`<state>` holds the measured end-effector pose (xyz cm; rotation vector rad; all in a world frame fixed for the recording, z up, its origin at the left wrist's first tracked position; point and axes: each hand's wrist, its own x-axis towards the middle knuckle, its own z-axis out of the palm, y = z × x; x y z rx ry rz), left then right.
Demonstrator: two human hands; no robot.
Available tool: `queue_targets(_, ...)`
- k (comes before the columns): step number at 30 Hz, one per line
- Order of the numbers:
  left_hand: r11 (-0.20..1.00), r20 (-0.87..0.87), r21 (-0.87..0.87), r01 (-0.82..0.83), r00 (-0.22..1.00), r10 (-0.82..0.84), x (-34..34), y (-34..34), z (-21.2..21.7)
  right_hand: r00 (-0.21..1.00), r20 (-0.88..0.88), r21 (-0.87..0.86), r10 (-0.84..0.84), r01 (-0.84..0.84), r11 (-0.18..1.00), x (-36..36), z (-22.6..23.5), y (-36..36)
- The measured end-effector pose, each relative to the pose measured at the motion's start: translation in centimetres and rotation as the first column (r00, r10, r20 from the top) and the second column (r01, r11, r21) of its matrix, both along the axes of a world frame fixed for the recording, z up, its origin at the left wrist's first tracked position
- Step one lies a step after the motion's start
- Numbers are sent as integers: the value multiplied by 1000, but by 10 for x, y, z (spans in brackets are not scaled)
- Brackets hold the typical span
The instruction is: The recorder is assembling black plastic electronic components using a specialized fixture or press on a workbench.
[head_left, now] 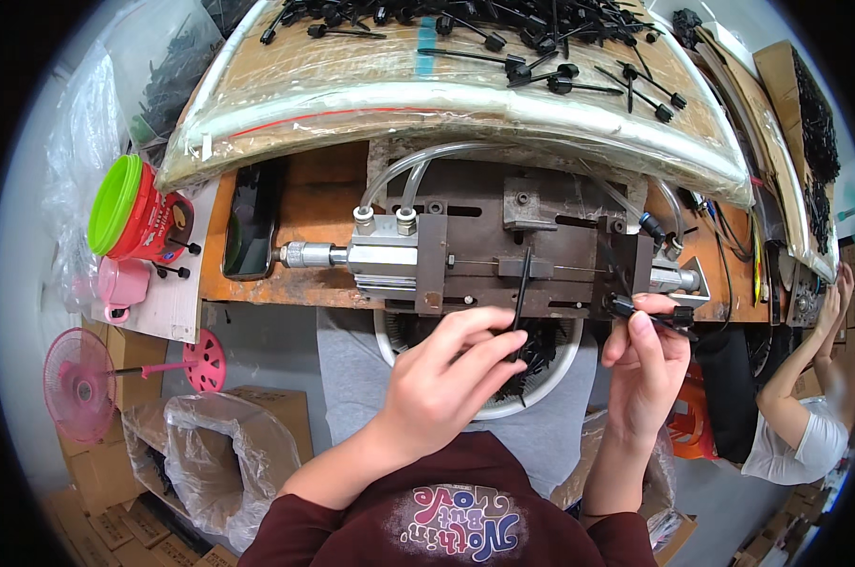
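Observation:
My left hand [437, 383] is closed on a thin black plastic stem [524, 288], which stands nearly upright in front of the middle of a dark metal fixture [470, 248]. Whether the stem touches the fixture's small centre block I cannot tell. To the right, my right hand [647, 373] pinches black knob-ended plastic stems [626, 306] between thumb and fingers, close to the fixture's right end. How many it holds is unclear. Below the fixture, a white-rimmed basket [383, 342] holds many black pieces, partly hidden behind my left hand.
Air cylinders [385, 263] with clear hoses flank the fixture. Above it, a plastic-wrapped cardboard tray [352, 71] carries many knobbed stems. At left stand a red bucket [148, 213], a pink cup [123, 286] and a pink fan [79, 386]. A co-worker [796, 416] sits at far right.

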<state>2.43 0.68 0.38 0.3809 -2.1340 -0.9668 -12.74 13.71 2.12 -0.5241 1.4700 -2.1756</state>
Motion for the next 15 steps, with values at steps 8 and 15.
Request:
queue_targets(8,905,175,-426,-8,980,91,-21,-3,-13,999,40,-4,18,-18,1000,6,1,10)
queue_targets(15,888,220,-461,0,969,114,-28,-5,-7,998,65,21,21,-23,1000,11,3,13)
